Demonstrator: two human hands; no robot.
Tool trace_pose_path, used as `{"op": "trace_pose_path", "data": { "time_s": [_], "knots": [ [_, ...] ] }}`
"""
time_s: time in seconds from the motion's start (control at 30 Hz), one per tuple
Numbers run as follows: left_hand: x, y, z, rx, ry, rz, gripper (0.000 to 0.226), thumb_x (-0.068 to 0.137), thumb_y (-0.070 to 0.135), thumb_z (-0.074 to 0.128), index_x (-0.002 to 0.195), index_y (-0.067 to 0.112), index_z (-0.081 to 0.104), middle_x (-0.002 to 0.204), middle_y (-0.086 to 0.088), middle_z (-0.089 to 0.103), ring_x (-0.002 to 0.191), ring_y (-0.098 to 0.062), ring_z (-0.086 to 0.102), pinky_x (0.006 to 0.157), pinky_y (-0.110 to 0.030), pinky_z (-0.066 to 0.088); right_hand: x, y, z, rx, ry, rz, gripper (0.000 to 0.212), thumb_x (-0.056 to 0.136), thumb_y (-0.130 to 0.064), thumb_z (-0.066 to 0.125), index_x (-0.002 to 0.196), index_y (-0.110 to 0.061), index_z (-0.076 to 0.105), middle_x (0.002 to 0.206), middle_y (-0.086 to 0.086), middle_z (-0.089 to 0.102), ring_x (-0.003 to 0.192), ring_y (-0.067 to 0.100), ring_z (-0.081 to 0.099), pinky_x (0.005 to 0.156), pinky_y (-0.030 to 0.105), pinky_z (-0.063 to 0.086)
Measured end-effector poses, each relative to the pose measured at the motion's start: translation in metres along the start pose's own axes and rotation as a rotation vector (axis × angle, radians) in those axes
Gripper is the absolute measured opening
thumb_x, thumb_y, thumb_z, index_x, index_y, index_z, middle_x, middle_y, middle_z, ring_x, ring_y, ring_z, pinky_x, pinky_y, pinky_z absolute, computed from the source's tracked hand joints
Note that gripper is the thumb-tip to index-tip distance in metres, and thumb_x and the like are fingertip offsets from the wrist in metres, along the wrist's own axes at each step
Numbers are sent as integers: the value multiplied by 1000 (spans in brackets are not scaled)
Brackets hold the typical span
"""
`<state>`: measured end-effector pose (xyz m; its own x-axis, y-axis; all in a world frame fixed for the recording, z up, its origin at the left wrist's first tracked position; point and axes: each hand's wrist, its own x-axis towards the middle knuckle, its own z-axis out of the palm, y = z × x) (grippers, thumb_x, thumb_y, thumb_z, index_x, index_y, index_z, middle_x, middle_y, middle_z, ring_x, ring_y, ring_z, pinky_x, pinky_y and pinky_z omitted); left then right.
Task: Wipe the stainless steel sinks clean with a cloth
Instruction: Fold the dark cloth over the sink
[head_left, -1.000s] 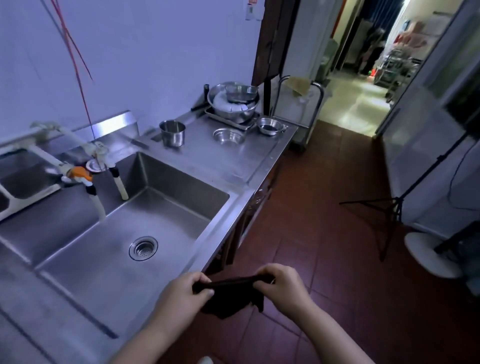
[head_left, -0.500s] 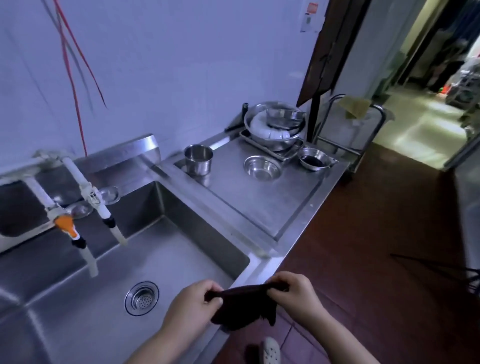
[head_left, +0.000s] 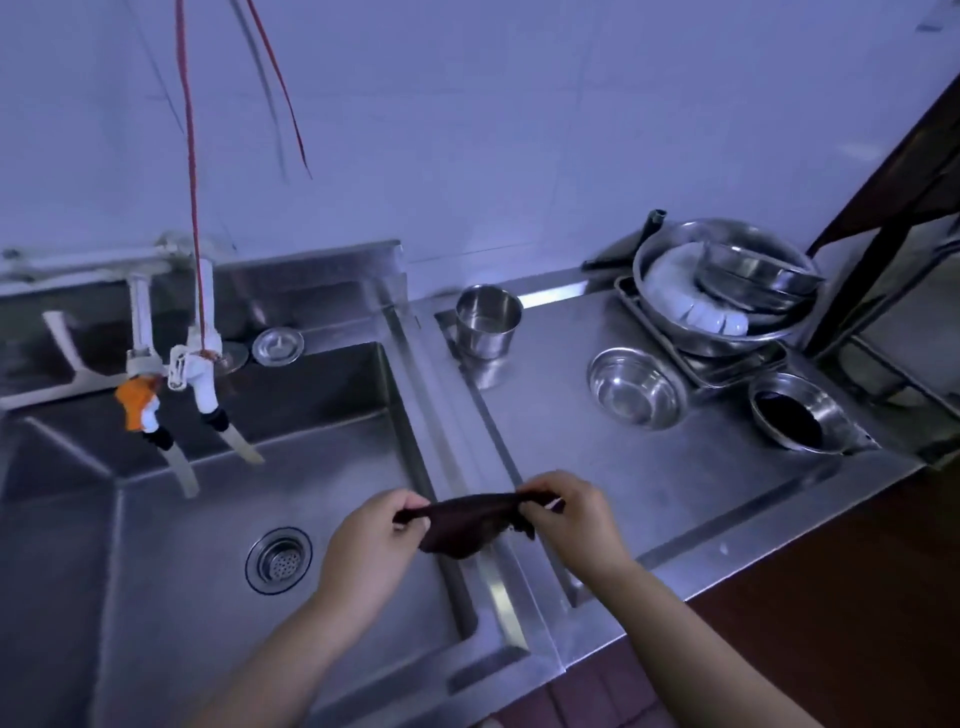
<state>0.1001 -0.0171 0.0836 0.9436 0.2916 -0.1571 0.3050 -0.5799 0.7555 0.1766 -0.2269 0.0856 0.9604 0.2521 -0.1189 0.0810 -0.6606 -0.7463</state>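
together, left hand (head_left: 371, 540) and right hand (head_left: 571, 519) pinch one dark cloth (head_left: 467, 525) (over one sink (head_left: 311, 467))

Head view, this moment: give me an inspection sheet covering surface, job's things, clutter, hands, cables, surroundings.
Surface: stainless sink basin with drain strainer; drainboard to its right.
Job's things: dark cloth held stretched above the sink's right rim, not touching steel.
Clutter: steel cup, small bowl, bowl with dark contents, large basin of stacked dishes on a tray; loose sink plug on the back ledge.
Hands: left hand and right hand each pinch one end of the cloth.
Cables: red cords hang down to the taps.
Surroundings: pale wall, dark door frame at right.
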Motion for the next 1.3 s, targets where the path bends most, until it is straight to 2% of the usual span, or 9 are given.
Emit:
{"op": "trace_pose_path", "data": {
  "time_s": [0.13,0.27,0.37,0.63,0.7,0.87,1.0,1.13,1.3],
  "knots": [
    [5,-3,21,22,74,-5,30,85,18,65,81,46,54,85,24,59,76,1,57,65,-14,40,26,24,1,-49,-54,-70,25,78,-13,70,78,-38,67,83,-15,63,76,0,58,69,13,46],
    [-5,-26,58,132,-66,-65,19,84,19,63,91,37,62,93,21,58,84,0,53,66,-11,34,25,59,8,-179,-235,-51,19,80,-11,67,95,-22,73,92,-5,64,89,10,59,78,23,47],
    [-10,-40,81,235,-211,-93,21,84,21,59,102,31,65,106,13,60,97,-5,53,74,-15,35,19,77,12,-285,-367,-43,22,81,-13,64,98,-24,73,98,-6,64,94,9,59,76,13,40],
    [-20,-57,105,313,-412,-76,32,82,19,59,112,30,66,112,7,58,112,-9,49,87,-16,36,11,103,14,-480,-543,-155,33,86,-6,52,107,-22,71,109,-2,63,106,12,55,80,18,40],
    [-23,-60,105,298,-439,-69,35,84,19,56,115,31,65,115,8,58,115,-8,47,90,-14,34,11,104,15,-488,-489,-173,34,84,-2,50,103,-19,73,105,-1,64,104,13,56,78,20,42],
    [-29,-67,85,279,-282,-111,27,89,25,54,113,29,64,116,11,61,113,-8,50,92,-17,35,22,80,29,-393,-312,-250,28,83,2,52,92,-11,74,93,3,68,94,17,59,70,22,44],
    [-42,-79,52,267,-195,-181,26,91,27,54,116,29,62,117,12,60,111,-7,52,92,-21,39,23,46,63,-431,-409,-412,30,89,-4,47,102,-15,71,105,0,65,101,16,55,77,27,45],
    [-72,-98,10,232,-81,-285,24,91,26,56,114,28,63,115,12,62,109,-7,54,93,-24,42,9,10,103,-526,-569,-553,31,94,-14,43,115,-19,66,116,-2,62,110,13,50,85,21,39],
    [-132,-130,-47,154,89,-404,23,90,23,58,111,27,65,112,14,64,104,-5,56,80,-14,35,-25,-42,146,-605,-651,-627,33,92,-18,43,116,-23,64,119,-3,60,115,15,48,91,26,39]
  ]
}}
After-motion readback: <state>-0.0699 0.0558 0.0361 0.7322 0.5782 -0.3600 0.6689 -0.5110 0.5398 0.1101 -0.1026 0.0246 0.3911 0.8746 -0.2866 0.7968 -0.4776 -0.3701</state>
